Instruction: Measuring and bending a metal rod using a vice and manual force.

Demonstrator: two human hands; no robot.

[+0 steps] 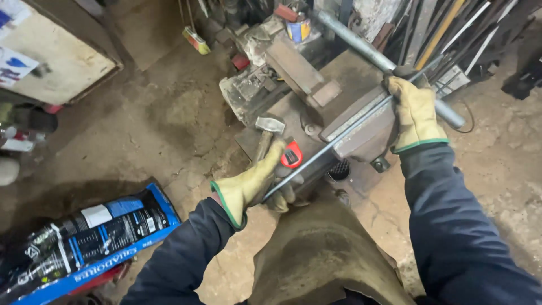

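Observation:
A thin steel rod point(339, 138) lies slanted across the jaws of a heavy bench vise point(361, 124). My left hand point(254, 183), in a yellow work glove, grips the rod's near lower end. My right hand point(414, 113), gloved the same way, holds the rod's far upper end beside the vise, over a thick grey pipe point(361, 48) that runs toward the back. A hammer point(266, 133) rests on the metal bench point(293, 113) just beyond my left hand, next to a red tape measure point(291, 156).
A blue and black bag point(84, 243) lies on the dirt floor at lower left. Metal bars and strips point(446, 28) lean at the back right. A can point(298, 28) and scrap blocks crowd the bench's far end. A board point(51, 56) stands at upper left.

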